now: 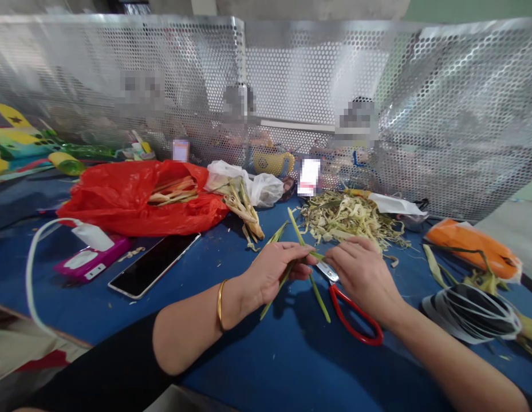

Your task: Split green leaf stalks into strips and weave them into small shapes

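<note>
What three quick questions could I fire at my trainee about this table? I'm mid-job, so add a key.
1. True or false: the scissors have yellow handles.
2. What shows inside the red plastic bag?
a) a smartphone
b) dried leaf strips
c) a coil of cord
3. Fill in: the left hand, gripping green plant strips, has a gold ____ at its wrist.

Key: 1. False, they are red. 2. b. 3. Bangle.

No text, brand or number can be read. A dark star (17, 119) is borne by the yellow object (8, 114) at far left. A small label (95, 270) is carried on the magenta device (112, 257) at left; its marking is too small to be resolved. The far screens (309, 177) are pixelated.
</note>
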Demonstrator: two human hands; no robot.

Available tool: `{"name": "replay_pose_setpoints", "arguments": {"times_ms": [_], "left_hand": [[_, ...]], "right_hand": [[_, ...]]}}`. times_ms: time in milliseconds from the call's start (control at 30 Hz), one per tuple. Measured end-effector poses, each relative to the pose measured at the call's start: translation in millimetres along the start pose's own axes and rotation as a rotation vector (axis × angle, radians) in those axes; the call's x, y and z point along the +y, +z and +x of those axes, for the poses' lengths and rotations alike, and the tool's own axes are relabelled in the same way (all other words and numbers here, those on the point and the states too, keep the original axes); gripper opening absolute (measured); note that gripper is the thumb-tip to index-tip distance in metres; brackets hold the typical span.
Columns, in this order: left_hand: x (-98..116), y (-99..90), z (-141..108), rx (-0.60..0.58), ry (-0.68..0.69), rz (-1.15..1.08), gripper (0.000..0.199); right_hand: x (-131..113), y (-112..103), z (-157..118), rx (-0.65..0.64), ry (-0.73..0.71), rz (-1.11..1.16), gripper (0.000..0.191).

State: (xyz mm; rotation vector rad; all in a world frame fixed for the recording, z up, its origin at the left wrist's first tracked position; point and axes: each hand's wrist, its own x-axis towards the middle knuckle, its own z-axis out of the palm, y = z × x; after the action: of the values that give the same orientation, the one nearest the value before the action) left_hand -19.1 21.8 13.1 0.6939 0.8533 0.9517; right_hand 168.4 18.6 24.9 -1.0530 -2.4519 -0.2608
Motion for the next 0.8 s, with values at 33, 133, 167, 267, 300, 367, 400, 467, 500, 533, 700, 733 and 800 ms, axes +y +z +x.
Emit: {"name": "replay_pose_setpoints", "arguments": {"times_ms": [33,133,167,267,300,367,400,467,500,533,700,733,800], "left_hand": [[-1,0.0,1,0.016,0.021,0.032,0.015],[-3,-1.1,2,0.008,0.025,0.063,0.013],[-3,-1.7,2,-0.014,0.009,0.068,0.013],[-1,-2.8,-1,-0.117,-0.042,0.102,0.014],[0,-2.7,-3,-0.152,-0.057,0.116,0.014],[1,-1.9,-6,-0.211,-0.079,0.138,0.015],[1,-1.2,-7,-0.230,-0.085,0.148,0.015],[1,0.0,-9,-0.251,-0.085,0.161,0.015],[1,0.4,-10,-0.260,-0.081,0.165,0.016],[1,0.8,-10,-0.268,-0.079,0.166,0.016],[2,0.6,-11,-0.315,-0.091,0.167,0.015],[2,0.5,-11,-0.320,-0.096,0.169,0.014],[2,0.5,-11,-0.326,-0.110,0.180,0.014]], "right_hand": [[1,-1,0,-0.027,0.003,0.036,0.027],[6,-6,1,-0.127,0.078,0.241,0.028],[8,-7,1,-0.132,0.132,0.333,0.028],[10,-7,3,-0.080,0.356,0.619,0.024],[9,-6,3,-0.077,0.431,0.718,0.025],[5,-3,5,-0.120,0.551,0.917,0.029],[1,-2,6,-0.142,0.593,1.016,0.030],[-5,1,7,-0.144,0.654,1.205,0.029],[-7,2,8,-0.126,0.679,1.291,0.028],[-9,3,9,-0.105,0.701,1.369,0.027],[-15,2,11,-0.086,0.781,1.552,0.024],[-16,2,11,-0.084,0.784,1.556,0.026],[-18,1,11,-0.059,0.784,1.541,0.027]]}}
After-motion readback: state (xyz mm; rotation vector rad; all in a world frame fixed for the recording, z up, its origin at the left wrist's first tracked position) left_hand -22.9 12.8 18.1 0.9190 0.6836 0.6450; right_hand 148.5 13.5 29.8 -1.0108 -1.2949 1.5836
